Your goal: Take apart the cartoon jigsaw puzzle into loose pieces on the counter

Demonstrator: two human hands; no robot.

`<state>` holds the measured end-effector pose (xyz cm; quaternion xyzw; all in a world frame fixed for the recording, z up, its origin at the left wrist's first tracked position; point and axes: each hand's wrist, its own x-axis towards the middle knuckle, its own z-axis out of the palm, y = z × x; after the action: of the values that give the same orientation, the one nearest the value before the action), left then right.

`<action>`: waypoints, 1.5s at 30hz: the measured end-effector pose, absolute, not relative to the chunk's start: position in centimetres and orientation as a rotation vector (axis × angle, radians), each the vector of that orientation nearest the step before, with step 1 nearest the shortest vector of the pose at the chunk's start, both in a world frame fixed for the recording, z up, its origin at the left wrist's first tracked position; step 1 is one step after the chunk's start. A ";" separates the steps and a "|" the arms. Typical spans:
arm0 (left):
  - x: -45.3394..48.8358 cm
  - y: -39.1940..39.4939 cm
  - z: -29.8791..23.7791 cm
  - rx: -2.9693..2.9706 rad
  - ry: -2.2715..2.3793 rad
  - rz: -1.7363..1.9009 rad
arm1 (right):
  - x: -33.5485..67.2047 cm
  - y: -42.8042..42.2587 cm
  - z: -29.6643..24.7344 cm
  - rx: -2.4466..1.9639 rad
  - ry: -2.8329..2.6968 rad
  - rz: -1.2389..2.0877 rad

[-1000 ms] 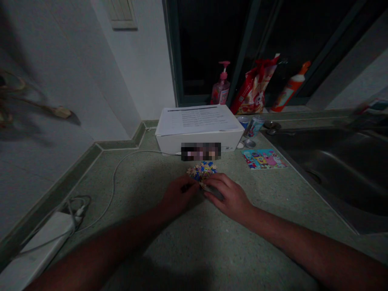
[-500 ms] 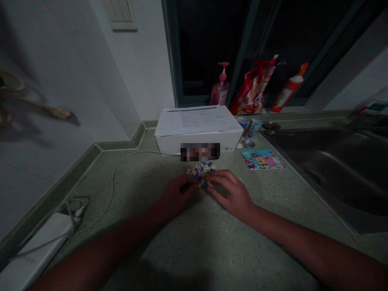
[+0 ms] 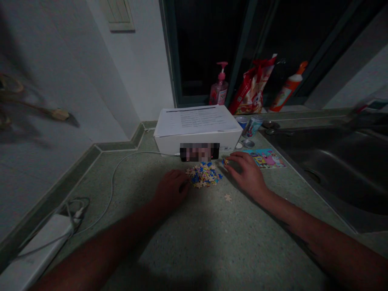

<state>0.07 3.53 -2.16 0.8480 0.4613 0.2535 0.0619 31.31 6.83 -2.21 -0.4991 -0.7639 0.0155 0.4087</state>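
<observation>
Our left hand [image 3: 171, 190] lies curled just left of a loose heap of blue-and-tan cardboard jigsaw pieces [image 3: 203, 176] on the speckled green stone bench [image 3: 194, 250], its grip hidden, while our right hand [image 3: 245, 171] keeps a narrow grip on a small blue-and-yellow jigsaw piece [image 3: 225, 161] near a bright cartoon picture card [image 3: 266, 158].
</observation>
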 end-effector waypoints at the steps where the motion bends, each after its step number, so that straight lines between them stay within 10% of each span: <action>1: 0.1 3.5 -2.2 2.565 1.395 0.772 | 31.7 7.2 -2.4 -1.295 -1.939 0.020; 45: 0.6 2.8 -2.3 2.712 1.270 0.835 | 29.4 0.2 1.4 -1.502 -2.624 0.347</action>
<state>0.58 2.83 -2.26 0.8723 0.4084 0.2684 0.0165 29.40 0.19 1.39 -0.4930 -0.8612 0.1138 0.0490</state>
